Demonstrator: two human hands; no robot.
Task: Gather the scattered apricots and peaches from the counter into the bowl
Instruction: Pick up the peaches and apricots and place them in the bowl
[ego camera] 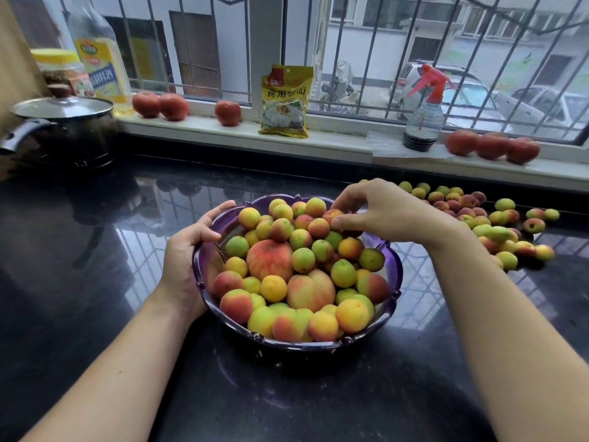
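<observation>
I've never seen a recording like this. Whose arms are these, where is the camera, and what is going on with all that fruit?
There is no machine here: a person wears one wide-angle camera on the head, looking forward and down, so you see their own two arms. The left hand grips the rim of a purple bowl piled with apricots and a few larger peaches. The right hand reaches over the far side of the bowl and pinches a small apricot between its fingertips, apparently setting it on the pile. More loose fruit lies scattered on the dark counter to the right, not yet gathered. On the windowsill stand tomatoes, a yellow packet and a spray bottle.
</observation>
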